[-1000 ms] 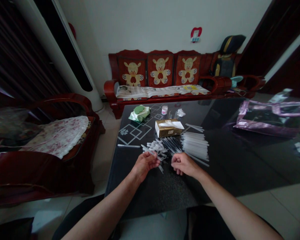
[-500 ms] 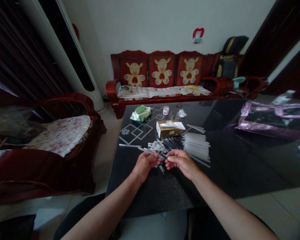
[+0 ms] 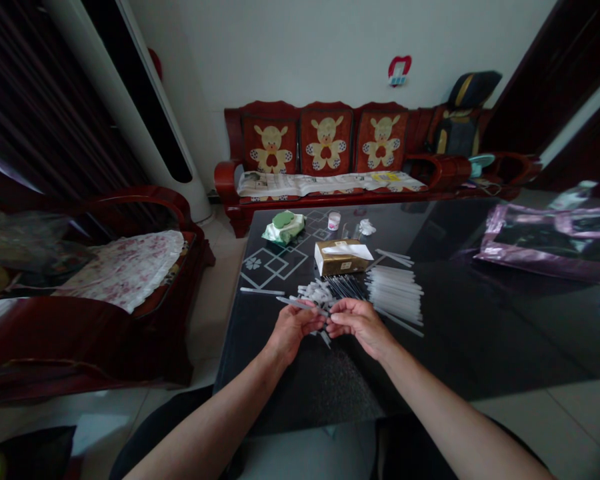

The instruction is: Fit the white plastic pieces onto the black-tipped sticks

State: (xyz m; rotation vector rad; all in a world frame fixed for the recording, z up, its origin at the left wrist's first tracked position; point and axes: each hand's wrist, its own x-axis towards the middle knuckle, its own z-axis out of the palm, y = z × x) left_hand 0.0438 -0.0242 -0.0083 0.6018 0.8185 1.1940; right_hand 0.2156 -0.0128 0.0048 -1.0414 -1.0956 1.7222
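Note:
My left hand (image 3: 296, 328) is closed round a slim, translucent white pen barrel (image 3: 294, 303), which points out to the left. Close against its other end, my right hand (image 3: 359, 325) pinches with thumb and forefinger; whatever is in that pinch is too small to make out. Just beyond my fingers lies a heap of short white caps (image 3: 316, 291). Thin dark pen refills (image 3: 347, 285) are laid side by side behind my right hand. To their right is a stack of white barrels (image 3: 396, 293). One more barrel (image 3: 263, 291) lies alone at the left.
A tissue box (image 3: 343, 259) stands on the dark table (image 3: 460, 327) behind the parts. Farther back are a green wipes pack (image 3: 284, 229), a small white cup (image 3: 334, 221) and a crumpled tissue (image 3: 367, 227). A pink-edged clear bag (image 3: 545, 243) lies at the right.
My right hand has moved slightly left, so its fingertips meet the end of the barrel in my left hand. The whole view has shifted a little.

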